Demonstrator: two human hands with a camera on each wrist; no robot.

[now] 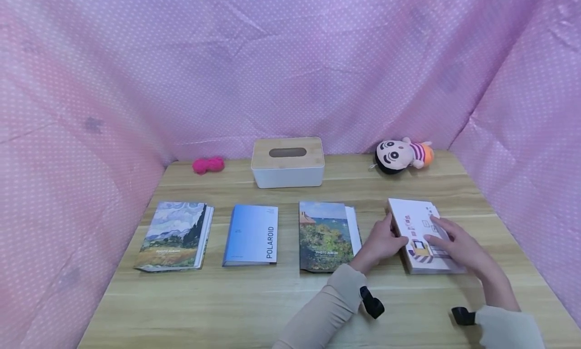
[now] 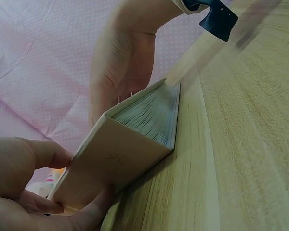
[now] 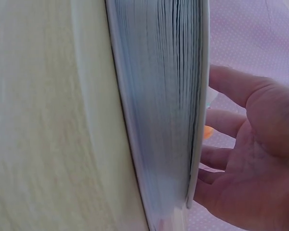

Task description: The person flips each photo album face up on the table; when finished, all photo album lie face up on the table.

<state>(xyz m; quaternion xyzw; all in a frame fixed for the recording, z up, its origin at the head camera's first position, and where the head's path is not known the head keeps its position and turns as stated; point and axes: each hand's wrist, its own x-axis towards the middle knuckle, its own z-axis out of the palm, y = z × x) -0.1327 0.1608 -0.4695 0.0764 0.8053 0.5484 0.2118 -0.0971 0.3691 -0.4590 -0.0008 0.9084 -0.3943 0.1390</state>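
A thick white photo album [image 1: 410,212] with pink and yellow pictures on its cover lies flat on the right part of the wooden table. My left hand [image 1: 379,242] touches its left side; in the left wrist view its fingers [image 2: 91,211] rest along the spine [image 2: 118,156] and at the cover's edge. On the cover's right part rest the fingertips of my right hand [image 1: 460,245]. The right wrist view shows the album's page edges [image 3: 159,96], with the right hand [image 3: 265,149] spread against the cover. Both covers are closed.
Left of it lie a landscape photo album [image 1: 324,238], a blue Polaroid album [image 1: 250,233] and another painted album [image 1: 172,233]. Behind stand a tissue box [image 1: 288,175], a pink bundle [image 1: 209,165] and a plush doll [image 1: 401,155]. Pink dotted cloth [image 1: 290,61] hangs around the table.
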